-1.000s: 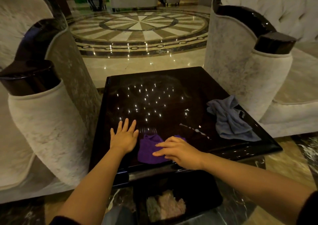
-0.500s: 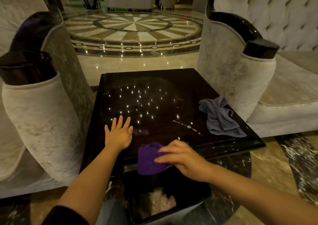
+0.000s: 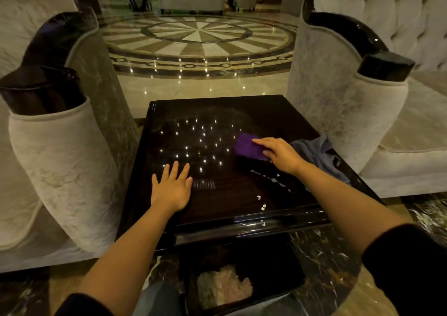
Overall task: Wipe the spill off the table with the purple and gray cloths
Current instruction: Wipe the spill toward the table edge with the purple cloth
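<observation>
Dark glossy table [image 3: 217, 209]: right hand [image 3: 281, 155] presses crumpled purple cloth [image 3: 246, 146] flat-fingered.

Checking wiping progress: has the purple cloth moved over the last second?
Yes. The purple cloth, under the right hand, went from the table's near edge farther in and rightward, now beside the gray cloth.
</observation>
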Demonstrator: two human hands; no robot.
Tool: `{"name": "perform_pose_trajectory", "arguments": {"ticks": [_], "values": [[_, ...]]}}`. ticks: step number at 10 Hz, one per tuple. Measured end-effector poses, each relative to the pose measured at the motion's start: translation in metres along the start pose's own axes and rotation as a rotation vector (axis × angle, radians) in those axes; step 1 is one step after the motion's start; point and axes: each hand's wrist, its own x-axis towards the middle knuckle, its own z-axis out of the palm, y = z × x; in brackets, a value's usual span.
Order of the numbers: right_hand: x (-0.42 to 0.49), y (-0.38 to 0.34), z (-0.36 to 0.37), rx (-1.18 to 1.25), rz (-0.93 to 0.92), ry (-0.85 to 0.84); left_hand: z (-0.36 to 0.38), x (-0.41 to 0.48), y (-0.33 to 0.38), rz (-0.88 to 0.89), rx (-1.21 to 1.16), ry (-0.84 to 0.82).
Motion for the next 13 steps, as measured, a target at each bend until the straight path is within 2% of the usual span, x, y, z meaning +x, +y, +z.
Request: {"name": "perform_pose_trajectory", "arguments": {"ticks": [1, 2, 3, 4, 9, 13], "values": [[0.014, 0.024, 0.013, -0.06, 0.148, -0.175, 0.002, 0.002, -0.001, 0.006, 0.006, 0.007], [0.016, 0.033, 0.016, -0.084, 0.195, -0.221, 0.004, 0.003, -0.002, 0.003, 0.012, 0.023], [0.016, 0.03, 0.019, 0.011, 0.247, -0.145, 0.006, 0.004, -0.003, 0.001, 0.014, 0.027], [0.011, 0.03, 0.025, -0.1, 0.206, -0.132, 0.006, 0.004, -0.003, 0.001, 0.008, 0.035], [-0.077, -0.034, 0.049, -0.127, -0.01, -0.11, 0.003, -0.001, -0.002, -0.005, 0.006, 0.024], [-0.137, -0.09, 0.081, -0.17, -0.243, 0.133, 0.0, -0.001, -0.001, 0.003, -0.009, 0.017]]}}
